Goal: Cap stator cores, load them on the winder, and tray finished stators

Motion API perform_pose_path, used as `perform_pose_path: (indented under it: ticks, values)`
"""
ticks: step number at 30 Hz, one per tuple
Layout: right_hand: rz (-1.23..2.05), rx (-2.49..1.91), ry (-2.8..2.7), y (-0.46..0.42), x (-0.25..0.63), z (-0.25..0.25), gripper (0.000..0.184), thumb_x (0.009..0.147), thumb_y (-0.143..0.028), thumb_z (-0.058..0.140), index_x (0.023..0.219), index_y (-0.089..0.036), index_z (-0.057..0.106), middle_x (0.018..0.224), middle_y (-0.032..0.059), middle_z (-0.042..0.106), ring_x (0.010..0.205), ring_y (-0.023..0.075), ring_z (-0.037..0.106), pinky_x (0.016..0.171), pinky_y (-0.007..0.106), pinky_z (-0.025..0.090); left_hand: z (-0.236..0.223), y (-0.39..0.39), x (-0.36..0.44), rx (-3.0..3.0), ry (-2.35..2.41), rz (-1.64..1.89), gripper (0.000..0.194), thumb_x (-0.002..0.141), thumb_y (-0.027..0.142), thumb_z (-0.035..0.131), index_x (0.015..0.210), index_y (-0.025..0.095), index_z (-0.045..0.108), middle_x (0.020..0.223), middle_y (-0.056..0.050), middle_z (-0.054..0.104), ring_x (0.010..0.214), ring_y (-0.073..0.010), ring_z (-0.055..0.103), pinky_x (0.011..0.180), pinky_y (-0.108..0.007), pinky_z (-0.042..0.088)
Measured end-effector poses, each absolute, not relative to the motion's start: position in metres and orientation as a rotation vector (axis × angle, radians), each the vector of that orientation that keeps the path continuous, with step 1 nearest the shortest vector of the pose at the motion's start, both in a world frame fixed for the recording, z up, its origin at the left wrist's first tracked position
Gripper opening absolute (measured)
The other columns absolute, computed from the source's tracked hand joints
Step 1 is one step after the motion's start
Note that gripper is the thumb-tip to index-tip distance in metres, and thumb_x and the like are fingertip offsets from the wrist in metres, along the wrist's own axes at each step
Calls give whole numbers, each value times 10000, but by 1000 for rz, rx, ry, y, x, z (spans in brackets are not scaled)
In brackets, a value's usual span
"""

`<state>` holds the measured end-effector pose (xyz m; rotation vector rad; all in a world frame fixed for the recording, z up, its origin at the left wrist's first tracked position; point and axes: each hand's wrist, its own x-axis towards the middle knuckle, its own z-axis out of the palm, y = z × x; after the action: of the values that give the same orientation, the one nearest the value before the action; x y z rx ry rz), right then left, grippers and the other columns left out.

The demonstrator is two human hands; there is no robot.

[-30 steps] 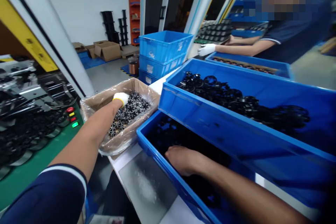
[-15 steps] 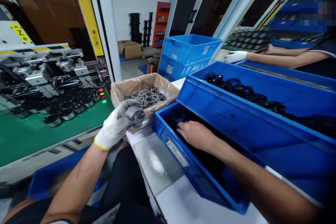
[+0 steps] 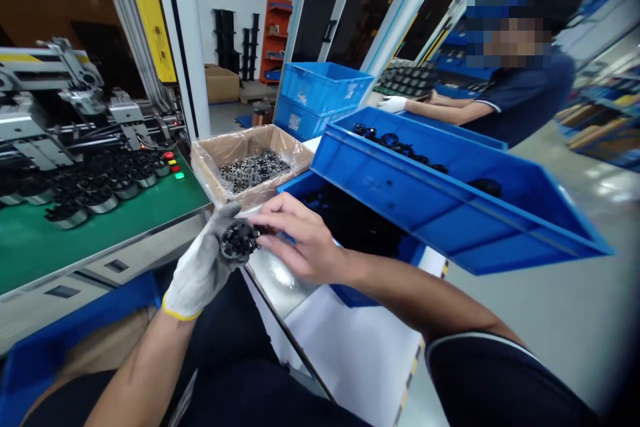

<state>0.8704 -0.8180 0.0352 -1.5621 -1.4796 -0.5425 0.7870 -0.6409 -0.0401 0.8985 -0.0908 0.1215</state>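
My left hand (image 3: 200,267), in a white glove with a yellow cuff, is closed around a round metal stator core (image 3: 224,244) in front of my body. Black plastic with prongs (image 3: 241,237) covers the face of the core turned toward me. My bare right hand (image 3: 307,243) reaches in from the right, its thumb and fingertips pinched at the right edge of this black plastic part. Just beyond both hands, a carton (image 3: 205,170) lined with clear film holds many bare metal cores (image 3: 255,170).
A blue bin (image 3: 360,293) of black parts sits under a larger tilted blue bin (image 3: 425,197). At left, a machine with a green bench (image 3: 30,253) carries rows of assembled cores (image 3: 100,197). Another person (image 3: 520,90) works at the back right, beyond stacked blue crates (image 3: 320,90).
My right hand has come out of the lower blue bin to the core in my left hand. Black plastic now shows on the core's face. The view has shifted to the right.
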Motion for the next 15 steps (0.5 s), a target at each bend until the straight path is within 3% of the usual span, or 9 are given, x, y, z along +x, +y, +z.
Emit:
perform_pose_path:
  ticks: [2,4,8,15]
  values:
    - [-566,-1589,-1484,-816,871,21,206,996,-144,650,1193,-116,704,1026,106,673,956,151,670,825,279,611,-46,-650,782,933,-63,156,633,932,676,641,1450,311,618,1417,-90,658,1125,-241,701,836,-300,628]
    - [-666,-1603,-1506,-815,872,11,193,995,-122,639,1177,-117,704,1021,105,674,961,145,672,823,264,608,-50,-655,779,1025,-85,222,653,913,640,691,1473,315,601,1506,-77,599,1280,-270,639,996,-338,597]
    - [-833,-1620,-1604,-815,874,5,246,973,-94,644,1217,-99,680,988,101,675,911,136,662,757,233,589,-55,-648,772,1338,-117,353,795,809,421,855,1531,311,542,1565,-54,546,1481,-319,475,1277,-406,367]
    - [-1018,-1555,-1752,-812,881,1,299,947,-76,627,1245,-100,643,1008,110,702,963,165,689,769,266,615,-48,-627,764,1553,29,233,925,661,210,895,1511,322,547,1379,-28,670,1441,-358,511,1266,-449,389]
